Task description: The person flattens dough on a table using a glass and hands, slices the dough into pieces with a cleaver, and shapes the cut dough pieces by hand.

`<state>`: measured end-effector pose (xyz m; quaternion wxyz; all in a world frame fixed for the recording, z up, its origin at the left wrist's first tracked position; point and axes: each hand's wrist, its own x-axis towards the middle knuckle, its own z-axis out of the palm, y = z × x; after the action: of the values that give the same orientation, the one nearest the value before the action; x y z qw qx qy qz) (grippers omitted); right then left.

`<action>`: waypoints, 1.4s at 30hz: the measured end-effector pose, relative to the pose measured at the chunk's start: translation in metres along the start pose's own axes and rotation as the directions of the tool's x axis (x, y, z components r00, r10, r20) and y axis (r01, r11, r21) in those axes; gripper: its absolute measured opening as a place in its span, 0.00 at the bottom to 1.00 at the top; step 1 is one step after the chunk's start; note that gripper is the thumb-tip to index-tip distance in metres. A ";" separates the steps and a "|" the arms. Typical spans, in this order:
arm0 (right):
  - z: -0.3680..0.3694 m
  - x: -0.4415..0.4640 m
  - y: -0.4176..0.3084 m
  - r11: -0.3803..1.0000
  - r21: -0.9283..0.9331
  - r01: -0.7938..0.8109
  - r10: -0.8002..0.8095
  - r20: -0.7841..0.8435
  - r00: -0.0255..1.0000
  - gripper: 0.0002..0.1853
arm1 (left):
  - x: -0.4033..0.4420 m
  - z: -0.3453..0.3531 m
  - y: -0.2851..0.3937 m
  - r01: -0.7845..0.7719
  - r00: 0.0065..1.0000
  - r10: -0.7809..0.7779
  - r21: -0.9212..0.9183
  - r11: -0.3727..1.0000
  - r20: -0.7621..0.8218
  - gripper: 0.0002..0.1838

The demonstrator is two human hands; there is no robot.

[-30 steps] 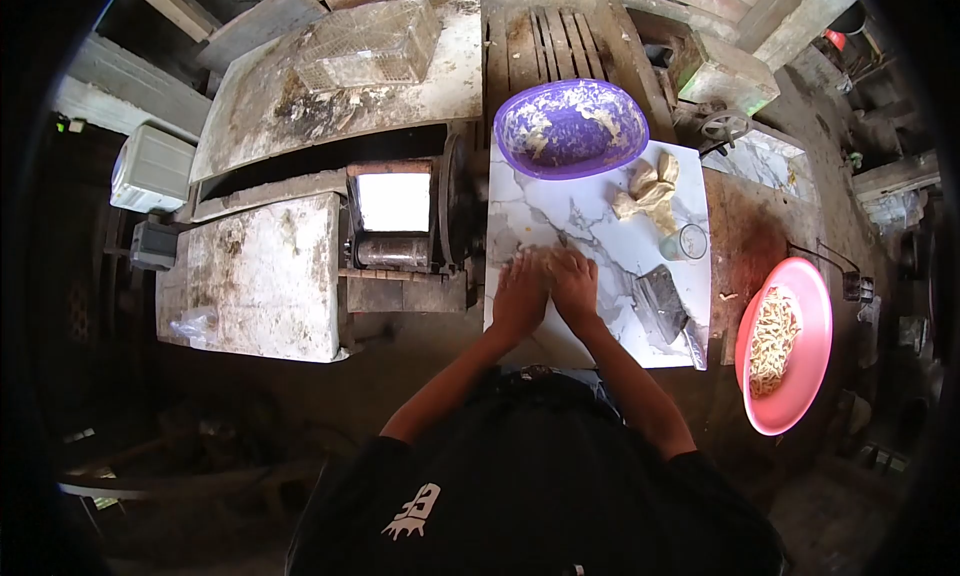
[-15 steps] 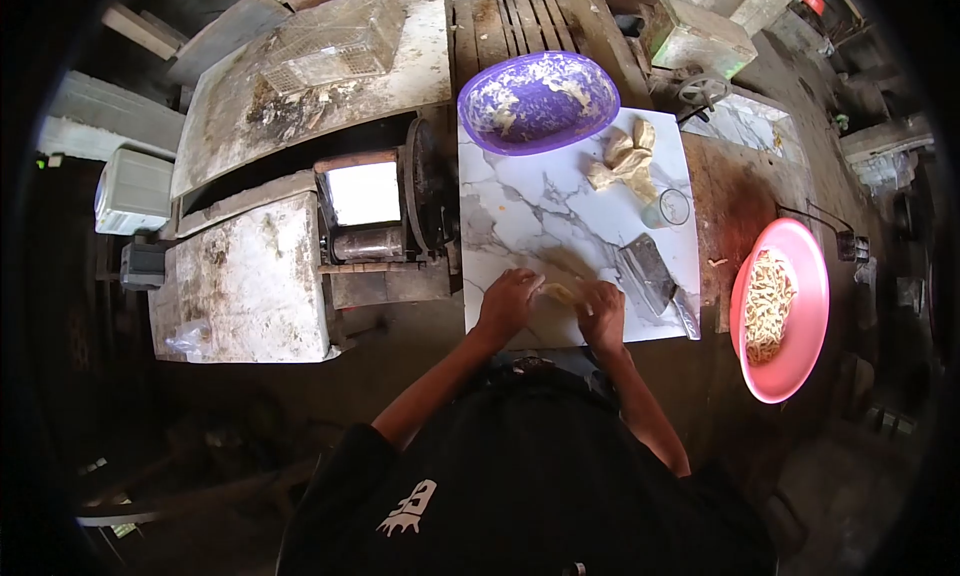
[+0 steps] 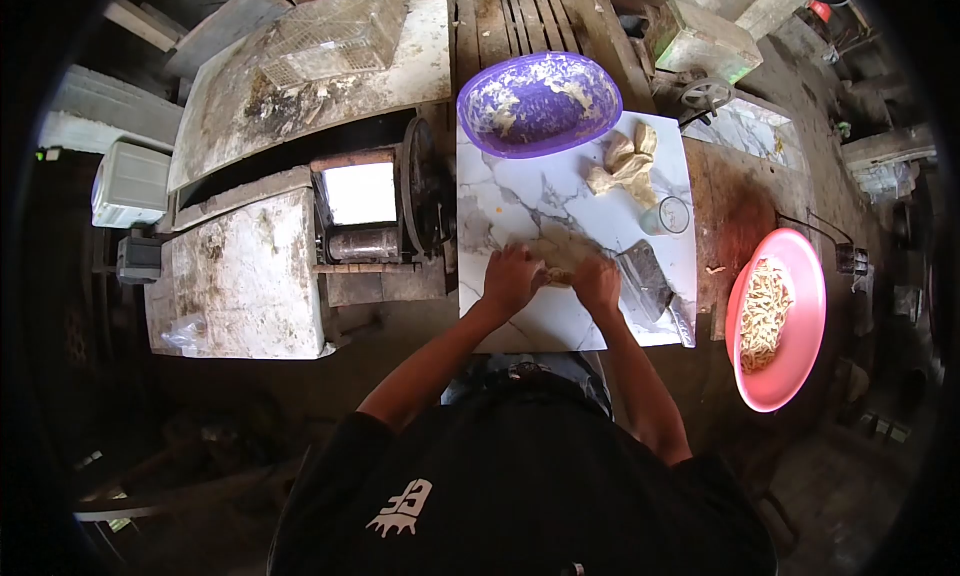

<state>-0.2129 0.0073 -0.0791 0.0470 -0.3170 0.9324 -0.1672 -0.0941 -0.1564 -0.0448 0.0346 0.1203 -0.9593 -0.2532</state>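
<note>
A small piece of pale dough [image 3: 558, 276] lies low over the marble-patterned board [image 3: 510, 196], between my two hands. My left hand [image 3: 513, 278] has its fingers curled over the left end of it. At the other end, my right hand [image 3: 597, 284] is closed around the dough, its fingertips hidden behind the knuckles. Just right of that hand rests a cleaver [image 3: 648, 279] with its handle pointing toward me. Larger lumps of dough [image 3: 628, 166] sit farther back, beside a clear glass [image 3: 670, 216].
A purple basin [image 3: 540, 141] smeared with dough stands at the board's back edge. To the right, a pink basin [image 3: 805, 326] holds many thin dough strips. A machine with a metal roller [image 3: 365, 244] and a large wheel [image 3: 425, 191] stands close on the left.
Both hands have moved slightly farther onto the board, and the dough between them looks shorter and more bunched. The view has shifted a little.
</note>
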 end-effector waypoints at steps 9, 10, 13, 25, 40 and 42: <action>-0.039 0.039 -0.034 0.940 0.068 -0.335 0.294 0.344 0.892 0.15 | 0.000 0.005 0.007 0.123 0.968 -0.154 -0.160 0.979 -0.197 0.12; -0.031 0.033 -0.029 0.950 0.120 -0.289 0.251 0.255 0.934 0.14 | 0.002 0.007 0.003 0.123 0.967 -0.155 -0.160 0.979 -0.202 0.12; -0.032 0.008 -0.025 0.940 0.230 -0.252 0.215 0.173 0.961 0.12 | -0.006 0.006 -0.006 0.118 0.941 -0.259 -0.505 0.855 -0.220 0.11; -0.032 -0.004 -0.029 0.966 0.184 0.180 -0.159 -0.123 0.980 0.16 | 0.004 0.004 -0.001 -0.058 0.987 0.047 -0.068 0.996 -0.153 0.10; -0.041 0.070 -0.027 0.926 0.175 -0.333 0.274 0.295 0.915 0.13 | 0.052 -0.001 -0.026 0.010 0.991 -0.030 -0.151 0.988 -0.132 0.11; -0.043 0.062 -0.024 0.930 0.210 -0.302 0.243 0.268 0.932 0.13 | 0.048 -0.003 -0.028 0.031 0.977 -0.091 -0.291 0.956 -0.195 0.11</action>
<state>-0.2569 -0.0359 -0.0296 0.2202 -0.1928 0.9268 -0.2352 -0.1338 -0.1933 -0.0561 0.1428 0.1694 -0.8996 -0.3763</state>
